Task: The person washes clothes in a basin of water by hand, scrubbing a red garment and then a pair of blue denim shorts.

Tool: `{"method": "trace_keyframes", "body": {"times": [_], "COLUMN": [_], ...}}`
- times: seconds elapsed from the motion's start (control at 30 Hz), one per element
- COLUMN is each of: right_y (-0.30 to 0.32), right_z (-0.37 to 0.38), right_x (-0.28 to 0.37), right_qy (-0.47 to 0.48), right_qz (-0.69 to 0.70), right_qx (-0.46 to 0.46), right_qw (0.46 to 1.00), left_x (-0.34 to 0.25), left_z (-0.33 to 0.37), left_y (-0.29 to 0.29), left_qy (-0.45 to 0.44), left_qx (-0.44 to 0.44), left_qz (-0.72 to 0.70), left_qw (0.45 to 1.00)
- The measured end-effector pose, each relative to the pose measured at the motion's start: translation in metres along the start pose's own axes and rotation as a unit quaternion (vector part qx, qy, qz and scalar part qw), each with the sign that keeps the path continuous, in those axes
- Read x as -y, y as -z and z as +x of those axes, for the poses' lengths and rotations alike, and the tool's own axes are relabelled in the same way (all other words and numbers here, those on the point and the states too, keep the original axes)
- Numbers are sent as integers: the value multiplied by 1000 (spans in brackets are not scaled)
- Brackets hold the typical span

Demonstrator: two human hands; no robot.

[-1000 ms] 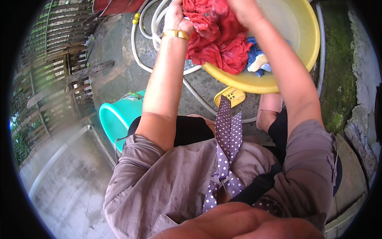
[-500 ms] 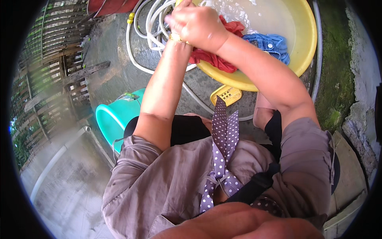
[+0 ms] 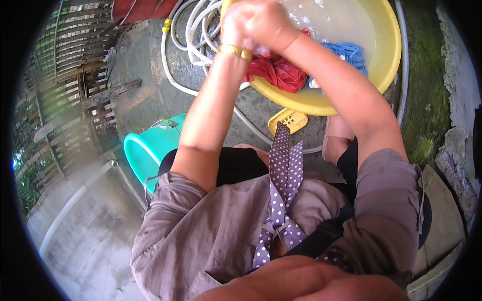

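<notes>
Shirt: grey-brown shirt (image 3: pixel 216 220), sleeves bunched above the elbows, likely to keep them dry.
Polka-dot tie: this tie (image 3: pixel 282 170) is knotted at the neck, its ends dangling over the chest.
Teal bucket: bucket (image 3: pixel 163 136) by the left knee, perhaps parked there for reach; I can't tell whether it leans.
Pink sandal: sandal (image 3: pixel 339 128) on the right foot, just short of the basin, which seems placed to suit both arms.
Yellow slotted dish: dish (image 3: pixel 292 120) on the ground near the rim, apparently kept handy.
Yellow basin: wide basin (image 3: pixel 301 103) holding cloudy water.
Red cloth: cloth (image 3: pixel 283 75) heaped at the near-left rim, which seems to bear its weight, running up to the fists.
Blue denim garment: garment (image 3: pixel 349 52) in the basin, right of the red cloth, ungripped.
Left hand: left hand (image 3: pixel 233 30) closed on the red cloth, seemingly steadying it.
Right hand: right hand (image 3: pixel 268 25) closed on it too, against the left; blur hides how tightly.
White hose: hose (image 3: pixel 164 57) looped left of the basin.
</notes>
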State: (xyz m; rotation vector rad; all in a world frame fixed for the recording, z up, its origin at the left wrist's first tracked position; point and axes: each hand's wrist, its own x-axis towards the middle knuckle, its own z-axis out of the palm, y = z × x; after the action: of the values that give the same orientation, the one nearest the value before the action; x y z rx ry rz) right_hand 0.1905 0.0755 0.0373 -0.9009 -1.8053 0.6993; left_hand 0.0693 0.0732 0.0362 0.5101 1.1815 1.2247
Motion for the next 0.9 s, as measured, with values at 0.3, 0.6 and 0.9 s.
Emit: {"method": "trace_keyframes", "body": {"times": [0.3, 0.6, 0.9], "right_y": [21, 51, 42], "right_z": [36, 44, 26], "right_x": [1, 6, 12], "right_qy": [-228, -406, -279], "right_qz": [354, 577, 306], "right_qx": [33, -39, -96], "right_qw": [907, 708, 905], "left_x": [-11, -75, -48], "left_z": [17, -21, -9], "left_y": [34, 38, 44], "left_qy": [-53, 190, 113], "left_qx": [142, 287, 150], "left_qz": [-147, 6, -192], "left_qw": [978, 939, 963]}}
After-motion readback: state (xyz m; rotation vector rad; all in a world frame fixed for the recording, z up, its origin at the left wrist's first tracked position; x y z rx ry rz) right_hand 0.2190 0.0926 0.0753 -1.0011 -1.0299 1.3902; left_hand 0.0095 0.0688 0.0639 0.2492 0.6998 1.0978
